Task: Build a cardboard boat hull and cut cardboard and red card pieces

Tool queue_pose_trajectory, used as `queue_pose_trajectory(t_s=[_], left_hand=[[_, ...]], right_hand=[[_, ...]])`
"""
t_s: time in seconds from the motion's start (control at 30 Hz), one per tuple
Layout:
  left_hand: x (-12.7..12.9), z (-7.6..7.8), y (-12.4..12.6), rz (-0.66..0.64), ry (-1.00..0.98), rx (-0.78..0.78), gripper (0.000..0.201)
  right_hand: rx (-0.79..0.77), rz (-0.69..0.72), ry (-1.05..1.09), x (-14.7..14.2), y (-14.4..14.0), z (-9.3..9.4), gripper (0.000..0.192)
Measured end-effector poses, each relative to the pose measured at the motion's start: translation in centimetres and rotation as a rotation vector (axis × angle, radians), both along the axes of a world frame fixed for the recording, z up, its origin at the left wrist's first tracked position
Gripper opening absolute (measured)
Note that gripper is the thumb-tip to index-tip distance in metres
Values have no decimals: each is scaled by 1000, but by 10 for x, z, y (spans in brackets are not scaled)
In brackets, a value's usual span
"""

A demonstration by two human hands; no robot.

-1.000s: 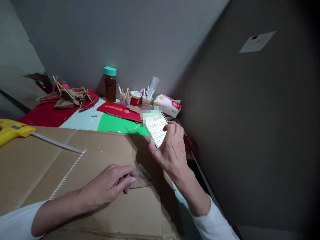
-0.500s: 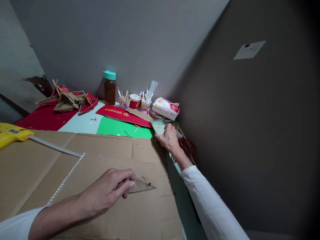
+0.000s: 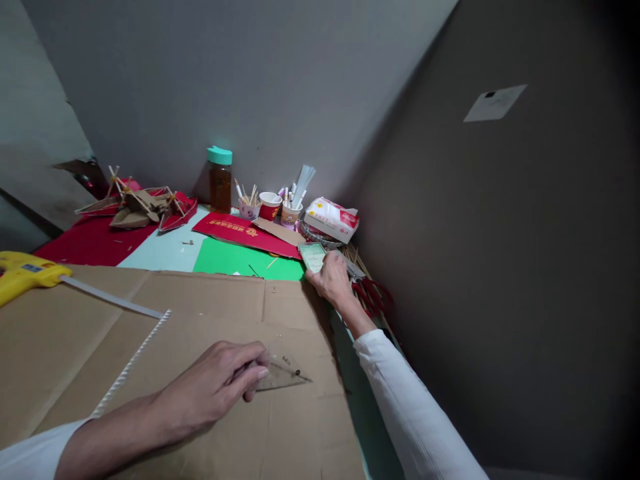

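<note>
**Phone set down at far edge; set square pinned on cardboard**

Change noted vs. 1 s ago: phone [image 3: 313, 256] was held up near the face w/ screen lit, now lowered to the table [image 3: 165, 248] at the far right, just past the cardboard sheet [image 3: 150, 347]. Right hand [image 3: 331, 279] is seen resting over the phone's near end, fingers curled on it; whether it is gripped or only touched can't be told. Judged: the look at the screen is over, attention is being returned to the cardboard.

Left hand [image 3: 215, 387] is kept flat-ish on the clear set square [image 3: 280, 373], fingers pressed on its left part, holding it down on the cardboard. Little shift from earlier frames.

Orientation: set square lies flat, long axis approx. left-right, sharp tip pointed right toward the sheet's right edge. Phone lies w/ long axis running away from the person, toward the tissue pack [image 3: 333, 219].

Also logged: yellow glue gun [image 3: 25, 272] far left, red scissors [image 3: 371, 293] just right of the right hand, amber bottle [image 3: 220, 180] at the wall.
</note>
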State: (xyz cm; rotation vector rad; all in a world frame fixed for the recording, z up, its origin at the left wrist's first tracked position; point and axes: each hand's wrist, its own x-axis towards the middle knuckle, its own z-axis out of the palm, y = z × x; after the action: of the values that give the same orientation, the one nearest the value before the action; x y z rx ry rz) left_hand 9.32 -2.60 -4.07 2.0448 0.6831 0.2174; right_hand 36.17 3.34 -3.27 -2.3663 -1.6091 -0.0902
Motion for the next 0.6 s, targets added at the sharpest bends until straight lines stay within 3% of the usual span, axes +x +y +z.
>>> queue_pose_trajectory(t_s=[0.17, 0.3, 0.47, 0.6], left_hand=[[0, -2, 0, 2, -1, 16, 30], [-1, 0, 0, -6, 15, 32, 31], [-1, -3, 2, -5, 15, 35, 32], [-2, 1, 2, 21, -7, -23, 34]], right_hand=[[3, 32, 45, 0, -2, 0, 47], [21, 125, 123, 9, -17, 15, 51], [105, 128, 200, 27, -74, 47, 44], [205, 191, 262, 11, -138, 47, 34]])
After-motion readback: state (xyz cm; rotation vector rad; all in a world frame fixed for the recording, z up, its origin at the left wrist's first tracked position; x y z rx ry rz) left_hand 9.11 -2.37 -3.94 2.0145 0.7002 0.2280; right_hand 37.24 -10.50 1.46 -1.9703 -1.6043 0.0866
